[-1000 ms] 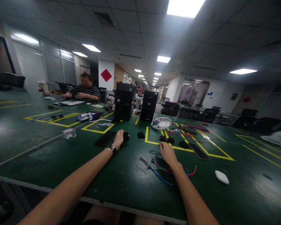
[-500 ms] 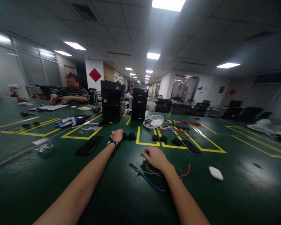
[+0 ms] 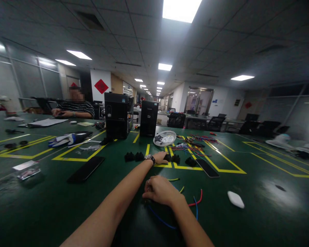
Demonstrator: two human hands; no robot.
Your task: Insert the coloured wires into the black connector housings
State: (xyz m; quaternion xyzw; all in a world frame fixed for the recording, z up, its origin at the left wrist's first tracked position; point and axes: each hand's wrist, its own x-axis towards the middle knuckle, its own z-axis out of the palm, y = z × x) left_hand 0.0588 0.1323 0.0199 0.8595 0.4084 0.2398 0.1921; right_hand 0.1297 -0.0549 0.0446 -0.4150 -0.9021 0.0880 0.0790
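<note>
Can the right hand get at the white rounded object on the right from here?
Probably yes: the right hand is over the wires, and nothing covers the white rounded object; only loose red and blue wire ends seem to lie between them.

The green tabletop (image 3: 257, 223) looks smooth and glossy; the black blocks (image 3: 129, 157), matt plastic; the loose wires (image 3: 201, 196), smooth plastic sheathing; the basket (image 3: 172, 139), white plastic.

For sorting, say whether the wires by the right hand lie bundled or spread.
Spread where visible: the wires point different ways. The right hand covers part; cannot tell there.
</note>
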